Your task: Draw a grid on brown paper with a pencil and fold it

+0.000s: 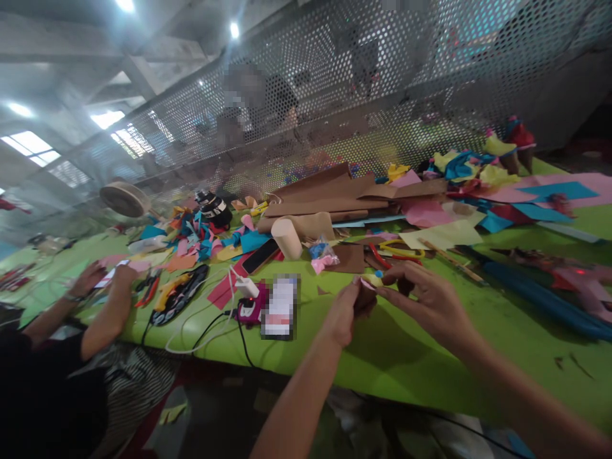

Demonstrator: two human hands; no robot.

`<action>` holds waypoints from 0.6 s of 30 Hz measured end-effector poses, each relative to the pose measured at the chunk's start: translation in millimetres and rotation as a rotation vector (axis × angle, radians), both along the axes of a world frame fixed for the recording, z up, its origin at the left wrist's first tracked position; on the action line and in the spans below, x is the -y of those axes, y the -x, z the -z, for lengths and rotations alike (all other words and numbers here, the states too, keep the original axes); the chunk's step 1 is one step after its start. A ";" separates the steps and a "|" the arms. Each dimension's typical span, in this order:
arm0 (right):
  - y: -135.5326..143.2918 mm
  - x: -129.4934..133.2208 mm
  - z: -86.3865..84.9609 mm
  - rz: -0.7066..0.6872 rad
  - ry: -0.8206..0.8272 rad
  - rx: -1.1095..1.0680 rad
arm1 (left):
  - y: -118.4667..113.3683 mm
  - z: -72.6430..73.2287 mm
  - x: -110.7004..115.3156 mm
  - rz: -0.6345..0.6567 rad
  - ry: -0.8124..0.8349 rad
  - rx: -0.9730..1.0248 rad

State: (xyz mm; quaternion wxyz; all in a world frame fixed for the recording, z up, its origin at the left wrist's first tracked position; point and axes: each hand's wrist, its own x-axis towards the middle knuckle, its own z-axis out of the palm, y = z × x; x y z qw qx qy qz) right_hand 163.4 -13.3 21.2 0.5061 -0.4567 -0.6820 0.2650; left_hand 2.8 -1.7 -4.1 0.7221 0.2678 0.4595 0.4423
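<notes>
My left hand (345,312) is closed around a small rolled piece of brown paper (366,298) with a pale pink edge. Most of that piece is covered by my fingers. From the other side, my right hand (423,293) bends its thumb and fingers together in a pinch at the pale edge. A small blue and yellow bit (378,275) shows at those fingertips; whether it is pinched or lies behind cannot be made out. Just beyond my hands are red-handled pliers (377,256), a yellow-handled tool (404,250) and a clear plastic bag with pink and blue contents (324,256).
On the green table (306,319) lie a lit phone (281,309), a purple power socket (251,309) with cables, brown cardboard sheets (329,191), coloured paper (442,229) and a long blue object (540,296). A co-worker's hands (119,280) are at the left. Perforated metal mesh (406,76) rises behind.
</notes>
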 end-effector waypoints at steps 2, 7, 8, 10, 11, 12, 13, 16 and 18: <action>-0.2 -0.5 0.0 0.000 0.025 -0.016 | 0.1 1.1 0.3 -0.012 -0.030 -0.027; 0.4 -1.1 2.8 -0.015 0.071 -0.059 | 0.2 2.8 0.6 0.000 -0.154 -0.065; 0.6 -1.1 3.8 -0.010 0.068 -0.060 | 0.1 3.1 0.8 0.003 -0.179 -0.073; 1.0 -0.9 4.9 0.000 0.062 -0.060 | -0.2 3.5 1.2 0.009 -0.213 -0.094; 1.0 -0.7 4.9 0.004 0.060 -0.063 | -0.3 3.4 1.6 0.011 -0.224 -0.104; 1.0 -0.6 4.6 0.003 0.062 -0.068 | -0.4 3.2 1.9 0.010 -0.231 -0.115; 0.8 -0.4 4.1 -0.002 0.068 -0.071 | -0.5 2.7 2.3 0.009 -0.235 -0.125; 0.0 -0.4 3.6 -0.015 0.084 -0.069 | -0.3 0.1 3.5 0.008 -0.260 -0.164; -0.3 -1.0 5.8 0.000 0.087 -0.058 | 0.2 -2.0 4.2 0.021 -0.313 -0.202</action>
